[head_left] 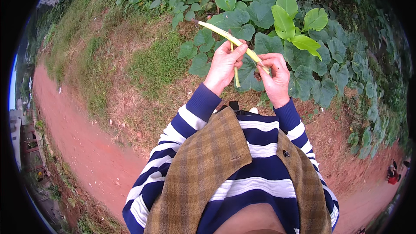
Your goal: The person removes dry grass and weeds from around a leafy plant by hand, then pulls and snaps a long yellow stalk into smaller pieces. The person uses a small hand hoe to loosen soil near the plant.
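Observation:
A long pale yellow-green plant stalk (218, 31) slants across in front of me, its dark, withered-looking tip at the upper left. Around its middle my left hand (225, 62) pinches it between thumb and fingers. That same hand also holds a thinner green stalk (237, 77), which hangs down below the fingers. At the lower right end of the long stalk, my right hand (276, 75) grips it with thumb and fingertips. A small brown shrivelled bit (257, 76) shows beside the right thumb; whether it is attached to the stalk I cannot tell.
Broad-leaved vines (302, 83) spread ahead and to the right, with a bright green leafy plant (283, 22) rising among them. Grass (156, 61) covers the bank at left. A red dirt path (87, 165) runs along the left. Something red (392, 178) is far off at right.

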`<act>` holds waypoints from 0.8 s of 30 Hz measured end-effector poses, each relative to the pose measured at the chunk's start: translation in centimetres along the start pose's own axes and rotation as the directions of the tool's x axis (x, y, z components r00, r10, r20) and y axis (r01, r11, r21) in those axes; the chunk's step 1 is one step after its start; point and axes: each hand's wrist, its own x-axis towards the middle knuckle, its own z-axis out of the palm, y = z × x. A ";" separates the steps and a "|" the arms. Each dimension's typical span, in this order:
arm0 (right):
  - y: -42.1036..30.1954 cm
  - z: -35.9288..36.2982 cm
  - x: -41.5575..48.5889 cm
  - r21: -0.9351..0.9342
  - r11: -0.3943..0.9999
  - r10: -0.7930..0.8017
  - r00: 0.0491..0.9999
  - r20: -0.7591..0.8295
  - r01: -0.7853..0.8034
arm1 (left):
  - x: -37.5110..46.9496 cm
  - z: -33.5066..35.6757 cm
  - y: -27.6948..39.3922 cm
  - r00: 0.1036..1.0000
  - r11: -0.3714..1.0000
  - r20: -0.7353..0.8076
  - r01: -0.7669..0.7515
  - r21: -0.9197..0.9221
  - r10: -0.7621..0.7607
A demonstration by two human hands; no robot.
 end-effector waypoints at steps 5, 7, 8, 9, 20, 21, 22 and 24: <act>-0.5 -0.7 -0.4 0.176 0.939 0.273 0.952 0.140 -0.295 | 0.1 -0.2 0.7 0.998 0.975 -0.010 -0.053 0.216 0.057; -0.4 -0.9 -0.2 0.250 0.863 0.387 0.893 0.229 -0.439 | 0.0 0.0 0.9 0.997 0.949 -0.011 -0.069 0.308 0.076; -0.3 -0.7 0.0 0.204 0.870 0.399 0.885 0.240 -0.448 | -0.1 0.2 1.0 0.997 0.939 0.029 -0.077 0.334 0.072; -0.3 -0.5 0.1 0.200 0.869 0.402 0.881 0.248 -0.453 | -0.2 0.4 1.0 0.997 0.931 0.034 -0.081 0.356 0.074; 0.9 -0.7 -0.8 0.128 0.910 0.366 0.910 0.195 -0.393 | -0.6 0.2 1.7 0.954 0.931 -0.104 -0.245 0.271 0.282; 1.1 -0.9 -0.8 0.067 0.934 0.333 0.923 0.191 -0.351 | -0.5 0.0 2.0 0.940 0.931 -0.118 -0.287 0.226 0.319; 1.2 -1.2 -0.8 0.013 0.954 0.291 0.937 0.194 -0.299 | -0.4 0.0 2.2 0.927 0.926 -0.142 -0.316 0.205 0.347; 1.5 -1.7 -0.9 -0.081 0.974 0.225 0.952 0.206 -0.213 | -0.4 0.0 2.4 0.943 0.929 -0.103 -0.286 0.233 0.316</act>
